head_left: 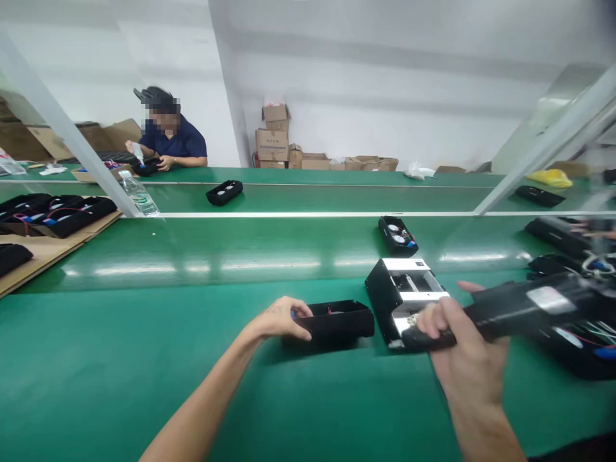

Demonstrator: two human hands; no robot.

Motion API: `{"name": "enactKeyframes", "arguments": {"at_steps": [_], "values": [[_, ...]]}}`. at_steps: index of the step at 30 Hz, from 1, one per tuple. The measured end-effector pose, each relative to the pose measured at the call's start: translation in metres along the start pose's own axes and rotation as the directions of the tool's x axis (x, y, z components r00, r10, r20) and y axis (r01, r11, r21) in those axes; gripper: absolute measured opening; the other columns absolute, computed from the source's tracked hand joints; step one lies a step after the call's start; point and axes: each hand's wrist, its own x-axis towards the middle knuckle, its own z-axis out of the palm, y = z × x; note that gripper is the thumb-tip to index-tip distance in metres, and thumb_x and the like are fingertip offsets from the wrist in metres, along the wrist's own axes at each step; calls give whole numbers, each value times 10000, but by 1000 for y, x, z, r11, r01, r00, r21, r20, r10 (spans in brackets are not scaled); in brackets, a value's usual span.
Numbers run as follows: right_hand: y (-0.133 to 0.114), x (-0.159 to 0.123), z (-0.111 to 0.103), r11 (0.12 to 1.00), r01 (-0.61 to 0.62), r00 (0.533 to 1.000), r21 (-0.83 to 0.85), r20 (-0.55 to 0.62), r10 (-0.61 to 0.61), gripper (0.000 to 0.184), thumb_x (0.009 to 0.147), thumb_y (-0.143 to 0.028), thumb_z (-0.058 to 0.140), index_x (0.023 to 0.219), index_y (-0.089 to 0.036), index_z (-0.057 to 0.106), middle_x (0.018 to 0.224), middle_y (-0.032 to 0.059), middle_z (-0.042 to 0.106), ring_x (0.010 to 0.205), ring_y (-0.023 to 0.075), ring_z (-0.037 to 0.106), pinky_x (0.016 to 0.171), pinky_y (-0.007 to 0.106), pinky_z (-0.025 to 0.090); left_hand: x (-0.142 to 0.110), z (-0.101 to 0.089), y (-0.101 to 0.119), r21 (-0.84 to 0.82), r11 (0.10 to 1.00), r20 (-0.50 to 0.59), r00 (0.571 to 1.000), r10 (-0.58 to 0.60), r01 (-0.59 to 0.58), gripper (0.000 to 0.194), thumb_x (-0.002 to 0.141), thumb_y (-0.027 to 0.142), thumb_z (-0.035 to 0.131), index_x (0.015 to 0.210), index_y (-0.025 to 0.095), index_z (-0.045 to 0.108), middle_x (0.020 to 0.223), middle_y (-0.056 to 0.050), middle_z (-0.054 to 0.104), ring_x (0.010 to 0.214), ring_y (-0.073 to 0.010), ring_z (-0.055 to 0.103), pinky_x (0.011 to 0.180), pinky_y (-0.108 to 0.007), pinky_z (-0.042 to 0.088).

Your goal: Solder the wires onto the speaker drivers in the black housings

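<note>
My left hand point(282, 319) grips the left end of a black open-topped housing point(339, 321) lying on the green table point(144, 359). My right hand point(457, 346) is closed round a long black tool point(524, 308), blurred by motion, whose tip sits over a black box with a silver metal inside point(404, 292). That box lies just right of the housing.
A black fan unit point(397, 235) rests on the belt behind the box, another black unit point(224, 192) further back. Several black housings with wires lie at the right point(563, 237) and on cardboard point(52, 247) at the left. A plastic bottle point(137, 192) lies at the left. A person in dark blue point(171, 138) works at the far side.
</note>
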Motion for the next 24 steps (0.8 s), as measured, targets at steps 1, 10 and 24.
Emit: {"name": "enactKeyframes", "arguments": {"at_steps": [1, 10, 24], "values": [[2, 2, -17, 997, -23, 999, -77, -30, 21, 450, 788, -267, 840, 1172, -249, 607, 560, -92, 519, 473, 105, 464, 497, 253, 449, 4, -6, 1, -1, 1000, 3, 1000, -7, 7, 409, 529, 340, 896, 904, 212, 793, 911, -18, 733, 890, -211, 652, 739, -280, 457], [59, -9, -107, 855, -155, 987, -495, -120, 109, 485, 763, -480, 855, 1081, -178, 648, 615, -35, 570, 585, 174, 566, 623, 345, 519, 13, -15, -5, -25, 999, -24, 999, -42, 41, 475, 522, 412, 905, 941, 220, 790, 949, -20, 712, 916, -216, 635, 743, -272, 430], [132, -78, -195, 757, -76, 991, -649, -132, -13, 513, 854, -553, 686, 1277, -268, 627, 1264, 131, 670, 1085, 363, 695, 858, 462, 647, 86, -101, 6, -91, 986, -480, 862, -166, 139, 513, 575, 492, 768, 934, 126, 764, 885, -124, 777, 821, -269, 718, 749, -359, 556]]}}
